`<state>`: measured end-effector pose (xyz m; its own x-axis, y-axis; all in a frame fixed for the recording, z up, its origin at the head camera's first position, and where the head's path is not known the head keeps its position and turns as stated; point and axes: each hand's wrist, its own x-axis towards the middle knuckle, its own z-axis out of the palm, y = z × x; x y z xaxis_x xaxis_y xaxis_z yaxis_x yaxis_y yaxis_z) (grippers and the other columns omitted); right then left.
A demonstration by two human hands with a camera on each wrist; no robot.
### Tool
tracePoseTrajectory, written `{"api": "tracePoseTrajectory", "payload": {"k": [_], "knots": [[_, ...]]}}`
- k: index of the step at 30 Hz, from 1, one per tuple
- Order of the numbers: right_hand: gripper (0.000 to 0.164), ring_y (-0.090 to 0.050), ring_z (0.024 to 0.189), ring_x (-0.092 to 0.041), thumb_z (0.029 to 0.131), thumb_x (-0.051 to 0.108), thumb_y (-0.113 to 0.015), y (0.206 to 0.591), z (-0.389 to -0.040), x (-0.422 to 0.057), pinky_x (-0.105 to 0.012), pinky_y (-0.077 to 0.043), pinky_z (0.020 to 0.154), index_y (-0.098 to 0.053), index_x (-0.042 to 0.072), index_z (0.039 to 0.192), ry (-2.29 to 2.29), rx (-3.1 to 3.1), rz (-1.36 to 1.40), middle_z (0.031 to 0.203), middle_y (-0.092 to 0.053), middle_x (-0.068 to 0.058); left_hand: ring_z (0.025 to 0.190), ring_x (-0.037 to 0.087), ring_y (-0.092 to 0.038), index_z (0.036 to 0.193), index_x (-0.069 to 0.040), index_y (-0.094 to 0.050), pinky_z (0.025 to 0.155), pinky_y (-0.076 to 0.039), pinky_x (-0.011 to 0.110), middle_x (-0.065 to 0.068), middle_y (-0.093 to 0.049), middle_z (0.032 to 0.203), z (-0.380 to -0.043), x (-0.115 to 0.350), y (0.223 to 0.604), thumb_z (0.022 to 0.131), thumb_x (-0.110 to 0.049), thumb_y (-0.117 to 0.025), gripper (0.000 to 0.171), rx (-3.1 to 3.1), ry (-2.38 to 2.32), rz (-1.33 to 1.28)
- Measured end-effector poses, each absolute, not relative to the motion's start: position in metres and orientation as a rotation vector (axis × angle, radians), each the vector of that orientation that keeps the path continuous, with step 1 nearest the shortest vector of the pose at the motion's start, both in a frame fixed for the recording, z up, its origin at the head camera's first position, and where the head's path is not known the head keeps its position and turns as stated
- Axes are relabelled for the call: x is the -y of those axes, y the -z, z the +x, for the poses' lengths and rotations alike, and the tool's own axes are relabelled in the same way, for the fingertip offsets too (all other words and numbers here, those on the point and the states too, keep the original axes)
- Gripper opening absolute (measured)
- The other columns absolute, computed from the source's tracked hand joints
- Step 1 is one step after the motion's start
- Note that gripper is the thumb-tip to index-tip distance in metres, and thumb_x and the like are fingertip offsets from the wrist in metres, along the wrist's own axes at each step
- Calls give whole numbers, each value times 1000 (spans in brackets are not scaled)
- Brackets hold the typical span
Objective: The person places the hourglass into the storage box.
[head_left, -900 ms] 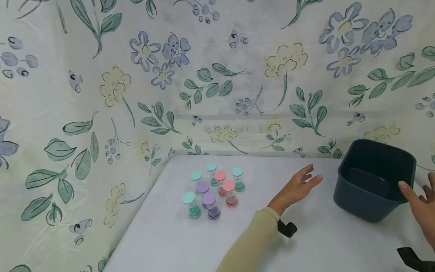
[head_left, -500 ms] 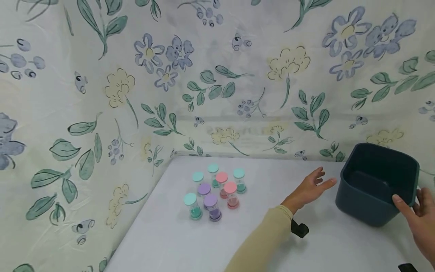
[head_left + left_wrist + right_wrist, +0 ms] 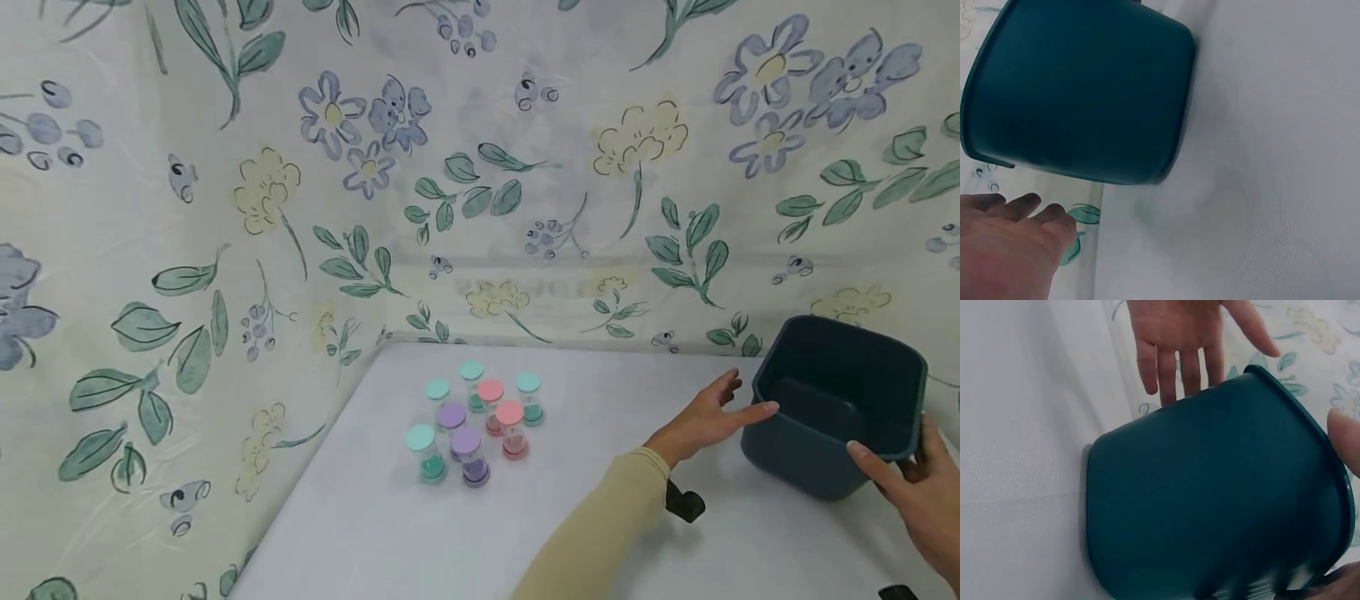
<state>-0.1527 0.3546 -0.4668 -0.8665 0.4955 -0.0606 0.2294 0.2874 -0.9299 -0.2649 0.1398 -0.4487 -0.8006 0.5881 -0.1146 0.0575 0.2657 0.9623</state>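
A dark teal plastic bin (image 3: 802,458) with rounded corners stands on the white table at the right. My left hand (image 3: 701,425) reaches to its left side, thumb and fingers spread; the right wrist view shows its straight fingers (image 3: 1166,369) beside the bin's wall. At the near right corner is my right hand (image 3: 918,492), its straight thumb at the rim and its fingers along the outer right wall. Those fingers are mostly cut off at the bottom of the right wrist view. In the left wrist view, the bin wall (image 3: 1085,94) fills the upper left.
Left of the hands, several small sand timers (image 3: 468,454) stand upright in a cluster, with mint, pink and purple caps. A floral cloth (image 3: 487,208) hangs behind and left of the white table (image 3: 570,517).
My left hand has moved right, up to the bin's left side. My right hand has shifted left along the bin's near right corner. The view has shifted slightly; the timers stay put.
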Motion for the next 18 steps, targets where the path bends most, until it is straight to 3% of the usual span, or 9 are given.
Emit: {"api": "tracePoseTrajectory", "payload": {"k": [5,11,18], "knots": [[91,10,161,-34,105,33,-57,485,-158,-367,-66,-14,123,14,46,160,-1590,2301,-636,175,13,3,148,-2,-40,161,-41,-29,119,-44,32,-22,-37,163,-262,-148,447,98,-41,-69,75,-2079,-1553,599],[96,12,158,-45,103,40,-59,500,-164,-378,-73,-19,118,19,47,158,-1544,2347,-640,173,19,1,148,-1,-41,156,-46,-36,115,-49,35,-24,-41,160,-262,-154,446,99,-37,-69,66,-2058,-1589,661],[95,10,158,-44,104,37,-57,480,-160,-364,-71,-21,119,20,43,158,-1543,2361,-674,173,17,-2,143,2,-48,151,-51,-42,112,-51,37,-25,-47,155,-262,-157,445,98,-38,-70,62,-2096,-1601,635]]}}
